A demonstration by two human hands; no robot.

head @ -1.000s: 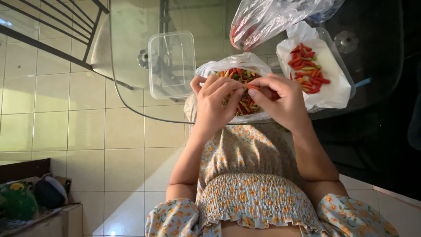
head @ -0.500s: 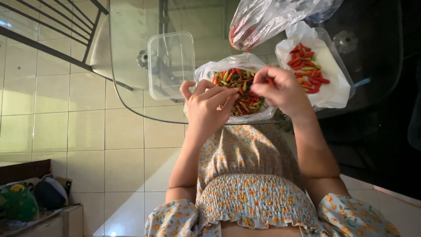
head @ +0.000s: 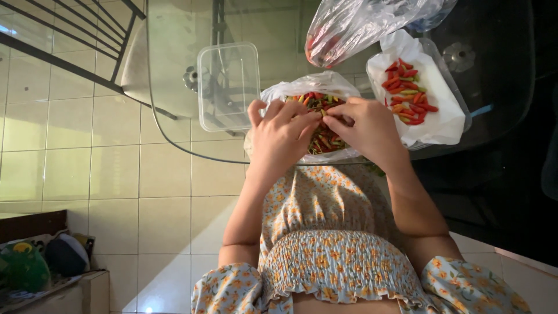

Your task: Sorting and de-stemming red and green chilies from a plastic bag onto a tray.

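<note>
Both hands meet over the open bag of chillies at the near desk edge. Left hand and right hand pinch fingertips together, each grip apparently clenched on one chilli, too small to confirm. Empty tub sits left, within reach; tray of sorted chillies right. Glass desk, tiled floor.
</note>
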